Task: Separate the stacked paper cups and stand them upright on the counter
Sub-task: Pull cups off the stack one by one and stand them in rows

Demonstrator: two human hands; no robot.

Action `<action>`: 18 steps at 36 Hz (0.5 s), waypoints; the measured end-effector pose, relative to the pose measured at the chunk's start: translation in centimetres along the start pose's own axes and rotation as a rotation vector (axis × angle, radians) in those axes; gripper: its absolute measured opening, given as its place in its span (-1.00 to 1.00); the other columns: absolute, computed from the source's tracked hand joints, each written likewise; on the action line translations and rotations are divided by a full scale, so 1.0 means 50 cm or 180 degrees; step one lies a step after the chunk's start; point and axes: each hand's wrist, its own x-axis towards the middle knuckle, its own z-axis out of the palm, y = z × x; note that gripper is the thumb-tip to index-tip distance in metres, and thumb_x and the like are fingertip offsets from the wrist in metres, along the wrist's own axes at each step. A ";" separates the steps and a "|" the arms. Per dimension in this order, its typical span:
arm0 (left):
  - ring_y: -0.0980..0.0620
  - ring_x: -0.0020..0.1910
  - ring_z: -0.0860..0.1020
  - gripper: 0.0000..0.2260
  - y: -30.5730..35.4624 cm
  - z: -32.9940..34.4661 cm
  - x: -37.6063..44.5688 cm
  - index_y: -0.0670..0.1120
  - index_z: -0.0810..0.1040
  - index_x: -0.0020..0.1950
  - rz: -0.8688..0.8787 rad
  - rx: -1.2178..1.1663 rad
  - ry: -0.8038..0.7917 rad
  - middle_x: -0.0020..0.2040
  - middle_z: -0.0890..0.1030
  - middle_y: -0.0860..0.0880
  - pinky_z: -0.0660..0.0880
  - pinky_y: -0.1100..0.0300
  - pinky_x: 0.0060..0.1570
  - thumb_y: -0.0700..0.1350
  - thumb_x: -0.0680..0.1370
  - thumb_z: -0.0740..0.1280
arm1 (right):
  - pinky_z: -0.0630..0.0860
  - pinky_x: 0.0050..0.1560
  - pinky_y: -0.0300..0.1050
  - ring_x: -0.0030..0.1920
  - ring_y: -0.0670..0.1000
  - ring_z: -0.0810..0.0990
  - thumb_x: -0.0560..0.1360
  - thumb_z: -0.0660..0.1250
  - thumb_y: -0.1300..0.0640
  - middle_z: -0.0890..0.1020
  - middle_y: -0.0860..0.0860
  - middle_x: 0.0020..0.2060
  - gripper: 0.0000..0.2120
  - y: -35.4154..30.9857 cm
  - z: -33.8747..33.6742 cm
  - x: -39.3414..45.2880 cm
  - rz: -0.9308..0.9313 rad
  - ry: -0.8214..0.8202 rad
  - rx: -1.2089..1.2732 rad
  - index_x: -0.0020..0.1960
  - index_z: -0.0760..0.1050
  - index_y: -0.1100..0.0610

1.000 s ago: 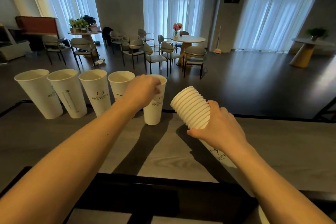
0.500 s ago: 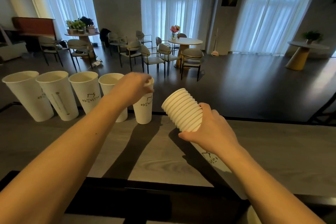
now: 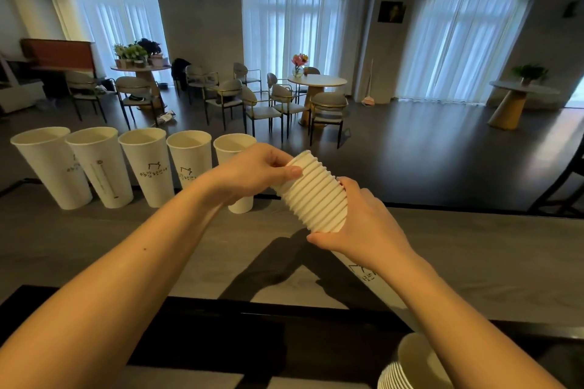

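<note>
Several white paper cups stand upright in a row along the far edge of the grey counter; the leftmost cup and the rightmost cup bound the row. My right hand grips a tilted stack of nested white cups around its lower part, rims pointing up and to the left. My left hand pinches the rim of the top cup of that stack with thumb and fingers. The rightmost standing cup is partly hidden behind my left hand.
A second stack of white cups sits at the bottom right, below the counter's dark near edge. Beyond the counter lies a room with round tables and chairs. Bare counter surface stretches to the right of the row.
My left hand has let go of the rightmost standing cup and moved right onto the rim of the stack. The stack in my right hand has hardly shifted.
</note>
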 end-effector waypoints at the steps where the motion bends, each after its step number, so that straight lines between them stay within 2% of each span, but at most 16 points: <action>1: 0.06 0.02 0.63 -0.82 0.003 0.001 0.001 -0.05 0.67 0.09 -0.0018 -0.0040 0.0133 -0.02 0.69 0.02 0.57 0.05 0.11 -0.04 0.53 0.40 | 0.58 0.11 0.10 0.21 -0.01 0.44 0.21 0.54 -0.36 0.43 -0.07 0.21 0.04 0.004 -0.004 -0.001 -0.0015 0.0012 -0.0010 0.50 0.08 -0.16; 4: 0.06 0.00 0.61 -0.80 0.017 0.002 0.005 -0.04 0.64 0.09 0.0021 0.0007 0.0551 -0.03 0.66 0.03 0.54 0.18 -0.04 -0.04 0.50 0.44 | 0.59 0.10 0.12 0.20 -0.02 0.45 0.18 0.51 -0.40 0.44 -0.08 0.21 0.04 0.018 -0.015 0.000 -0.0034 0.0031 -0.0002 0.49 0.08 -0.18; 8: -0.01 -0.04 0.59 -0.87 0.036 -0.015 0.021 -0.01 0.61 0.03 0.0278 0.0381 0.1404 -0.05 0.64 -0.03 0.53 0.04 -0.03 0.00 0.54 0.38 | 0.60 0.06 0.17 0.16 0.02 0.50 0.11 0.47 -0.43 0.47 -0.07 0.18 0.06 0.044 -0.036 0.004 0.0102 0.0092 -0.0008 0.48 0.11 -0.18; 10: -0.01 -0.15 0.56 -0.84 0.034 -0.025 0.035 -0.05 0.61 0.02 0.0351 0.0547 0.1703 -0.12 0.62 -0.08 0.51 0.05 -0.16 0.01 0.55 0.36 | 0.60 0.07 0.18 0.19 0.05 0.49 0.13 0.50 -0.41 0.46 -0.04 0.21 0.06 0.060 -0.049 0.006 0.0245 0.0104 -0.0194 0.49 0.10 -0.15; 12: 0.12 -0.28 0.47 -0.80 0.025 -0.018 0.052 -0.10 0.60 0.04 0.0352 0.0873 0.1817 -0.23 0.55 0.01 0.39 0.20 -0.33 0.01 0.57 0.34 | 0.59 0.11 0.16 0.24 0.08 0.47 0.21 0.54 -0.37 0.44 0.00 0.24 0.04 0.075 -0.061 0.007 0.0437 0.0017 -0.0464 0.51 0.09 -0.11; 14: 0.10 -0.25 0.47 -0.78 0.016 0.003 0.070 -0.13 0.57 0.09 0.0314 0.1168 0.1774 -0.21 0.51 0.04 0.38 0.21 -0.29 0.00 0.58 0.33 | 0.58 0.12 0.12 0.27 0.09 0.45 0.25 0.54 -0.35 0.43 0.02 0.27 0.03 0.084 -0.065 0.007 0.0543 -0.0089 -0.0672 0.52 0.08 -0.08; 18: -0.14 -0.05 0.56 -0.81 -0.005 0.032 0.100 -0.17 0.51 0.02 0.0183 0.1526 0.1668 -0.04 0.59 -0.15 0.53 -0.08 -0.10 -0.04 0.59 0.32 | 0.57 0.10 0.10 0.27 0.08 0.44 0.28 0.54 -0.34 0.42 0.02 0.27 0.01 0.102 -0.051 0.011 0.0646 -0.0190 -0.0705 0.52 0.08 -0.08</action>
